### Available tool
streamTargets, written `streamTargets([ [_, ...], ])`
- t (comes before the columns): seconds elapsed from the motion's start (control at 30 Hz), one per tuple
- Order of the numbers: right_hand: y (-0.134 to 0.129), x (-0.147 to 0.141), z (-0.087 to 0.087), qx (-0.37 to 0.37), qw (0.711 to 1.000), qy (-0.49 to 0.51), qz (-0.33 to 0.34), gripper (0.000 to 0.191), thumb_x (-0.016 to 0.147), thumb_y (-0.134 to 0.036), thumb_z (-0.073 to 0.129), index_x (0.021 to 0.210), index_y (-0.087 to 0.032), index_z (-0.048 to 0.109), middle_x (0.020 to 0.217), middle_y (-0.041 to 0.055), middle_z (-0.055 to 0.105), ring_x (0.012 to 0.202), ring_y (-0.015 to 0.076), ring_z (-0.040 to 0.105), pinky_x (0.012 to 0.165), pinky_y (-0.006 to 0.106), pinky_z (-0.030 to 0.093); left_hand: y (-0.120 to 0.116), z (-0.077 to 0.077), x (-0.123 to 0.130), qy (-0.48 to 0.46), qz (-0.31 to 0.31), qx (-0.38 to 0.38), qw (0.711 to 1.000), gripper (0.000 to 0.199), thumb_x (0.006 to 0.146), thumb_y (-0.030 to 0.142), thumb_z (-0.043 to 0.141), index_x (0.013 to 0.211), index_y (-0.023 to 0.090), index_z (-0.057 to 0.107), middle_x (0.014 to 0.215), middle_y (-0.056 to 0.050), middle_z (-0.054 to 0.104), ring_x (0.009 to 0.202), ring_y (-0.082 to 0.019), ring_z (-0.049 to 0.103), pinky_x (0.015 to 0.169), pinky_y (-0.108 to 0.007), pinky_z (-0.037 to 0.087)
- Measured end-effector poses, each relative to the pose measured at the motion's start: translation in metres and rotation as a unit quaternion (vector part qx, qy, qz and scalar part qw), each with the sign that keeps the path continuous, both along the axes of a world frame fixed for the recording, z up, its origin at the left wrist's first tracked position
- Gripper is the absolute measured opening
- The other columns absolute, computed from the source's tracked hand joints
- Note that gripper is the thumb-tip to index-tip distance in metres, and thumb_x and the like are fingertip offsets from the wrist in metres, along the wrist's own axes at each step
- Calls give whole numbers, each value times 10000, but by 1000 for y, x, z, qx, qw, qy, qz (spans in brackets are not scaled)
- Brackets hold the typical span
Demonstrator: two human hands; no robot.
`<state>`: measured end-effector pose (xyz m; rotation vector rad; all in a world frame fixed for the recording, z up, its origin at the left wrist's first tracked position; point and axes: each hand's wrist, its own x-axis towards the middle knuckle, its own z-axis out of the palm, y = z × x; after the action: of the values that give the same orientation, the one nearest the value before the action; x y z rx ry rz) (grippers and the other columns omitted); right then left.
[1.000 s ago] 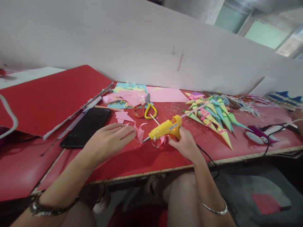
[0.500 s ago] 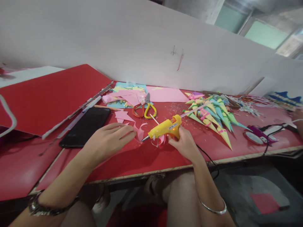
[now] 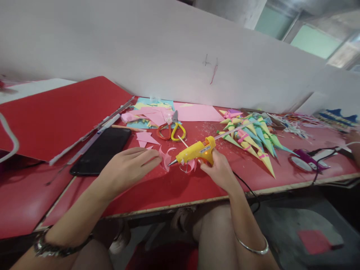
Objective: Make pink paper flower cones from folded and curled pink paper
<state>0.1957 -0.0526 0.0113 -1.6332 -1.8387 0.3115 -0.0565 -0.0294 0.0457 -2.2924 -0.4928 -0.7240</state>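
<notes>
We are gripping the yellow glue gun (image 3: 194, 152) in our right hand (image 3: 221, 168), the fingers wrapping round its handle, while it is sitting over the red table (image 3: 168, 195) with its metal nozzle (image 3: 173, 162) pointing toward our left hand (image 3: 129, 168). The fingers of that hand are lying close together, their tips reaching just beside a curled pink strip (image 3: 167, 159); the thumb is hiding underneath, so we cannot tell whether they are pinching the paper or only hovering by it. An orange light (image 3: 207, 153) is glowing on the gun, so we are treating the nozzle as hot. The worst risk, as we are judging it, is a burned fingertip: nozzle and left fingers are sharing a narrow space, and a small slip of the right wrist could close it. A drip could also be spoiling the strip or gluing loose scraps to the table. Behind the gun, the clear glue stick (image 3: 233, 129) is jutting out over the pile of paper cones (image 3: 263, 157), and a swing of the gun could be knocking them about. The black cable (image 3: 249, 189) is hanging past the table edge, where a snag could be tugging our aim off.
</notes>
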Motion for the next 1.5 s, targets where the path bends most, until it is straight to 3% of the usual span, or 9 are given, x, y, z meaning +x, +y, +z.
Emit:
streamTargets([
  [0.5,1,0,0,-10,1000,-8,-23,125,747,-286,484,812,-180,481,689,36,581,653,203,566,560,271,381,-2,0,0,4,2,-7,1000,366,914,79,257,800,167,594,768,-16,705,640,-139,634,597,-249,505],
  [0.87,3,2,-4,6,998,-40,-37,102,757,-270,480,809,-183,491,635,15,566,542,171,528,490,248,328,-1,-1,2,7,10,-10,1000,399,922,93,233,792,179,600,761,-8,702,643,-132,635,601,-243,507],
  [1.5,4,1,-7,22,996,-67,-51,166,781,-262,447,894,-162,515,694,46,593,624,203,571,526,267,362,-2,-1,2,0,11,-15,1000,391,933,124,241,776,185,594,752,8,696,641,-124,621,600,-229,487],
])
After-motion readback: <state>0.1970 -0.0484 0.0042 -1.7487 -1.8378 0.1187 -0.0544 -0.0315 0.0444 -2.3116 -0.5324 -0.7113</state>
